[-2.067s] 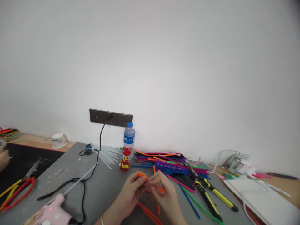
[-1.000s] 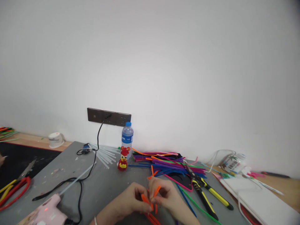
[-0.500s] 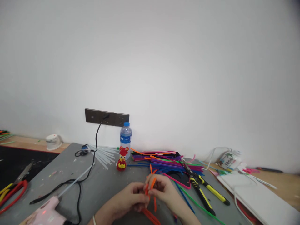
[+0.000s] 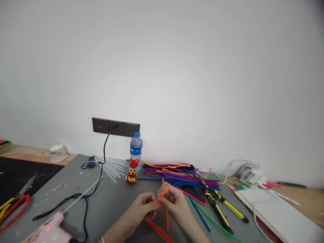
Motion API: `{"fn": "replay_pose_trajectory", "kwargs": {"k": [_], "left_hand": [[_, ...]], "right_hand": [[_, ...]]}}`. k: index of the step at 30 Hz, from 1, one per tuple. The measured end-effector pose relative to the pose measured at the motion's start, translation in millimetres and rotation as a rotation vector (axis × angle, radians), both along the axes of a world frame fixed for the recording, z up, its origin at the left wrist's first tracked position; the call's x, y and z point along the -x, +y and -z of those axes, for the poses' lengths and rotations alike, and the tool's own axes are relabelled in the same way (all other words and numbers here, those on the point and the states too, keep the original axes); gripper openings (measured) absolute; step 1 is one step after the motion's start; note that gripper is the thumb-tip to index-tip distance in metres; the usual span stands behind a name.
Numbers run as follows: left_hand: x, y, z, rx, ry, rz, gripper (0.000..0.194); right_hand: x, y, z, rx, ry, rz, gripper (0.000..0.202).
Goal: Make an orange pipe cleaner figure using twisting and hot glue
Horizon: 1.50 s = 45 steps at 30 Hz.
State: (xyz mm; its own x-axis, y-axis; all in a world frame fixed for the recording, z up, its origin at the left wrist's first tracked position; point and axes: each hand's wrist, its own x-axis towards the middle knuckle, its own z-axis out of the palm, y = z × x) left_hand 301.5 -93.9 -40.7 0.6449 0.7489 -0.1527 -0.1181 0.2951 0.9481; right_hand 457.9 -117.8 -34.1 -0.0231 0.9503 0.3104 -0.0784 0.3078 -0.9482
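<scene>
In the right hand [image 4: 173, 199], pinched at the fingertips, with the left hand [image 4: 143, 206] closed on its lower end: 1 orange fuzzy stem [image 4: 163, 192], between both hands, neither nearer, long axis slanting up and rightward from the left fingertips.

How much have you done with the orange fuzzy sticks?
The red-and-yellow figure by the bottle looks finished. The left hand and right hand pinch small orange pieces, with no clear shape visible. Long orange sticks lie below them, so some work may be left; how much, I can't tell.
</scene>
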Motion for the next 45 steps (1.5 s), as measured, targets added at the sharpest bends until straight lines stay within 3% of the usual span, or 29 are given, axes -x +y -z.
{"fn": "replay_pose_trajectory", "kwargs": {"k": [5,10,12,19,29,39,45], "left_hand": [[-1,0,2.9,-0.214,0.008,-0.002,0.047],[4,-4,4.0,-0.727,0.334,-0.135,0.022],[6,-5,5.3,-0.821,0.423,-0.138,0.016],[1,-7,4.8,-0.866,0.517,-0.177,0.018],[-3,-5,10.1,-0.665,0.389,-0.201,0.038],[-1,-9,3.0,-0.901,0.457,-0.265,0.038],[0,-7,2.6,-0.916,0.469,-0.279,0.038]], "right_hand": [[0,2,3.8,0.085,0.036,0.011,0.028],[1,4,5.9,0.105,0.018,0.077,0.030],[2,5,7.3,0.104,0.024,0.100,0.032],[3,7,15.8,0.143,0.069,0.101,0.036],[5,6,12.5,0.180,0.130,0.165,0.034],[8,6,13.7,0.174,0.153,0.183,0.032],[11,4,12.3,0.173,0.174,0.187,0.032]]}}
